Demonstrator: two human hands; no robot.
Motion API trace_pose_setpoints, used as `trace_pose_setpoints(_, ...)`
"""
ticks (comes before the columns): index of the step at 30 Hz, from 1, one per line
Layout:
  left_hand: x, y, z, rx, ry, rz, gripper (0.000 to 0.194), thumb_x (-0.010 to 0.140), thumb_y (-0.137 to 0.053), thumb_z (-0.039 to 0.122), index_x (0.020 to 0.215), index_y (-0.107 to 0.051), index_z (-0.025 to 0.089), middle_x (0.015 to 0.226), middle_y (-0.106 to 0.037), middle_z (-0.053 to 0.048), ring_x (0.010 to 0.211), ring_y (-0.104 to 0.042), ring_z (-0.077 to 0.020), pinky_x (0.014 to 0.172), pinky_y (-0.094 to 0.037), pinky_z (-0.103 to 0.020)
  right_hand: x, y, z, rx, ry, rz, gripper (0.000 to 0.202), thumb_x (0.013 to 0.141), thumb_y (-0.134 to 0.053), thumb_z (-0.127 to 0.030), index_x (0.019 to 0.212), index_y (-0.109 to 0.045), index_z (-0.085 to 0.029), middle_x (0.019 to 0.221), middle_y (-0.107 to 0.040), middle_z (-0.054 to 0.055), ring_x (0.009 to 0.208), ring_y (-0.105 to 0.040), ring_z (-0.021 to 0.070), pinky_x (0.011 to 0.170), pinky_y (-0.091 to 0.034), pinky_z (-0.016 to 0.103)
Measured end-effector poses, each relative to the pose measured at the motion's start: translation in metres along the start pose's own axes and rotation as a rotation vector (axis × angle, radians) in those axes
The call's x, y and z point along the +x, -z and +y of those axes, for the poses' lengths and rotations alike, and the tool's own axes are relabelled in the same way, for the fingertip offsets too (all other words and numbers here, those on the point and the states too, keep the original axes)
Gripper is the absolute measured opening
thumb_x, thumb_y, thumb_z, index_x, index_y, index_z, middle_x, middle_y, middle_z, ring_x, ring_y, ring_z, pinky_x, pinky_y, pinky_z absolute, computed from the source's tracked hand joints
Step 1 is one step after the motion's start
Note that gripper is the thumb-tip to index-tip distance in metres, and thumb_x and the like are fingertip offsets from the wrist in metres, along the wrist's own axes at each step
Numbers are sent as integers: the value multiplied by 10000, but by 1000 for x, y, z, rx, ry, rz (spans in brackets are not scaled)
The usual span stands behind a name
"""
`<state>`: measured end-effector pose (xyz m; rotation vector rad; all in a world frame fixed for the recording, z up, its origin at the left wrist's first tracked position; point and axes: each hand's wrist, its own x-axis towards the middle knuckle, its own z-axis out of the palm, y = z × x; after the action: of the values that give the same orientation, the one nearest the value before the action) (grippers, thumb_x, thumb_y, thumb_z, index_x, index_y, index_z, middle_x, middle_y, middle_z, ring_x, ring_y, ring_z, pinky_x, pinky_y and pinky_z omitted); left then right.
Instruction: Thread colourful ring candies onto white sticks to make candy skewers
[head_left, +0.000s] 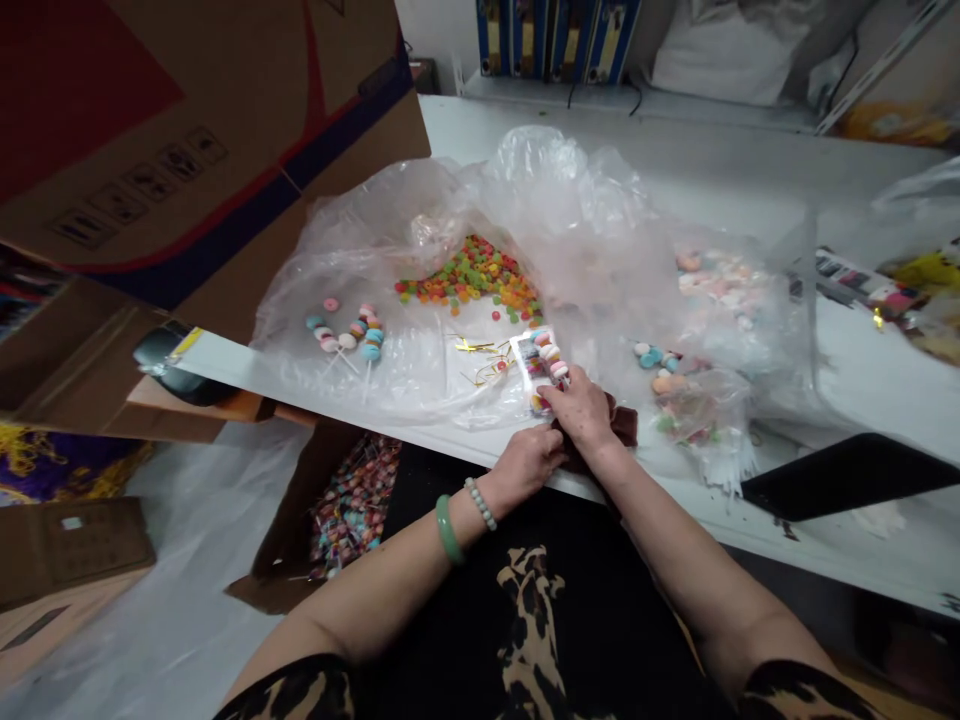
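Observation:
My right hand is closed, with its fingertips on a small clear packet of candy-like pieces on a stick, coloured pink, white and blue. Just left and below it, my left hand has its fingers curled at the table's front edge; what they hold is hidden. Under and beside the hands lies a dark brown cloth-like piece. Gold twist ties lie left of the packet. Farther left, finished-looking candy sticks rest on clear plastic.
A plastic sheet holds loose red, green and orange pieces and pastel pieces. A large carton stands at left. Below the table, an open box contains many wrapped sticks. A black flat object lies right.

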<state>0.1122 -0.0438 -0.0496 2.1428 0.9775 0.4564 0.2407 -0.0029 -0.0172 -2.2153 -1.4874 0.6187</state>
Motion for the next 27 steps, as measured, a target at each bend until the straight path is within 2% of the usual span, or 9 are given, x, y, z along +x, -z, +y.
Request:
trace_pose_setpoints(4,-10,7,8,34,-16,-11,174,875,-487,171,888,-661,169,915,-647,-70,823,-587,-177,768,-483,-298,7,-8,2,-139,15,15,302,761,-593,-357,1010,-631,-190,760,-680,80,720,-625,240,622,-389,296)
trace_pose_setpoints(7,-21,18,6,-206,-86,-14,359,842,-422,65,1053,-683,194,1025,-671,-77,932,-608,-172,863,-488,-312,11,-9,12,-67,8,70,129,719,-567,-283,800,-636,-209,646,-622,24,629,-556,190,580,-357,273)
trace_pose_setpoints(9,-25,29,-1,-430,-19,87,409,812,-467,69,1125,-682,222,1064,-684,-63,949,-619,-164,880,-495,-310,14,-7,18,86,10,114,85,686,-561,-287,674,-592,-208,577,-550,-19,586,-491,157,563,-343,258)
trace_pose_setpoints(12,-23,46,-11,-682,264,285,303,774,-601,179,1052,-721,205,972,-704,-61,728,-610,-138,693,-522,-279,13,-2,22,414,44,167,177,673,-573,-354,606,-524,-198,554,-469,-52,581,-439,131,573,-355,247)
trace_pose_setpoints(14,-15,56,-10,-810,398,362,306,722,-704,273,1010,-728,176,955,-700,-75,632,-566,-114,569,-488,-247,4,4,17,556,73,177,207,679,-583,-372,606,-505,-194,571,-457,-54,589,-432,124,588,-365,247)
trace_pose_setpoints(17,0,64,1,-978,429,378,434,612,-814,333,997,-710,161,1003,-680,-85,710,-593,-125,564,-476,-217,-18,15,-1,517,133,120,195,691,-605,-342,605,-517,-191,570,-462,-53,588,-430,120,578,-350,242)
trace_pose_setpoints(20,11,67,11,-1195,456,345,372,632,-803,401,877,-689,146,848,-662,-50,693,-601,-119,588,-478,-217,-36,18,-16,466,201,45,193,731,-608,-345,626,-571,-187,574,-482,-47,592,-440,118,583,-352,241)
trace_pose_setpoints(24,8,69,9,-1412,553,472,351,599,-820,402,782,-672,141,824,-665,-47,658,-599,-118,607,-492,-254,-42,9,-18,837,136,-5,238,718,-667,-397,836,-619,-196,704,-569,-37,641,-506,121,634,-424,251)
trace_pose_setpoints(27,1,68,7,-1442,572,557,341,588,-830,371,802,-684,149,874,-679,-45,670,-592,-105,598,-471,-236,-43,-2,-17,1070,-3,-65,305,652,-728,-405,814,-574,-197,671,-540,-49,550,-468,95,549,-412,239)
